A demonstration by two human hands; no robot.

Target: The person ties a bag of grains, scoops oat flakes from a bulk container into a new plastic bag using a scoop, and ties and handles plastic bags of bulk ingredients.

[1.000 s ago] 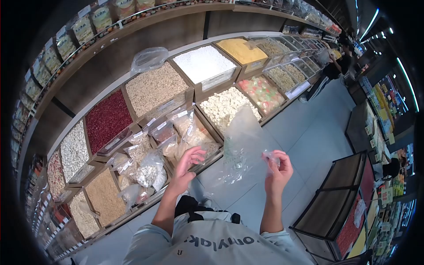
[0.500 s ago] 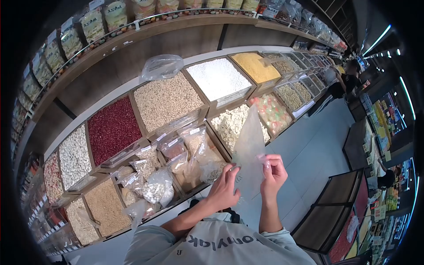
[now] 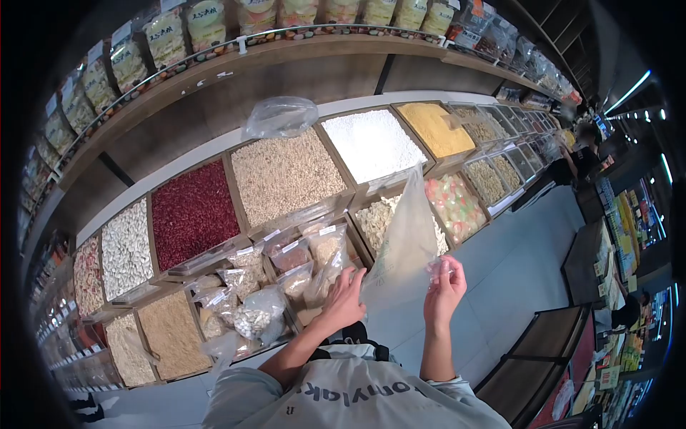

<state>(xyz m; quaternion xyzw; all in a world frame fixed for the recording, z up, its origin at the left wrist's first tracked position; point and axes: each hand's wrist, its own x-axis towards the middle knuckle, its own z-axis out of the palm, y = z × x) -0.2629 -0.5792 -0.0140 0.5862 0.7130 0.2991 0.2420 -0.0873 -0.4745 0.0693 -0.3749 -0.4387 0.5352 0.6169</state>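
A thin clear plastic bag (image 3: 404, 239) hangs between my hands, its pointed end reaching up over the bin of pale dried slices (image 3: 375, 222). My right hand (image 3: 444, 293) pinches one edge of it. At the bag's left edge is my left hand (image 3: 344, 300), with bent fingers close together; whether it grips the film is hard to make out. Just beyond my left hand, packed clear bags with white labels (image 3: 326, 247) lie in an open bin. A knotted bag of white beans (image 3: 254, 319) sits to its left.
Bins of red beans (image 3: 193, 214), beige beans (image 3: 286, 171), white grains (image 3: 371, 143), yellow grain (image 3: 436, 129) and wrapped sweets (image 3: 454, 207) line the counter. An empty clear bag (image 3: 281, 118) lies behind them. A person (image 3: 582, 161) stands far right. Packets line the upper shelf (image 3: 314, 48).
My left hand first moved right to the bag, then slightly back left. The bag has gone from loose and spread to a taut, pointed shape. The view has shifted, moving the bins right.
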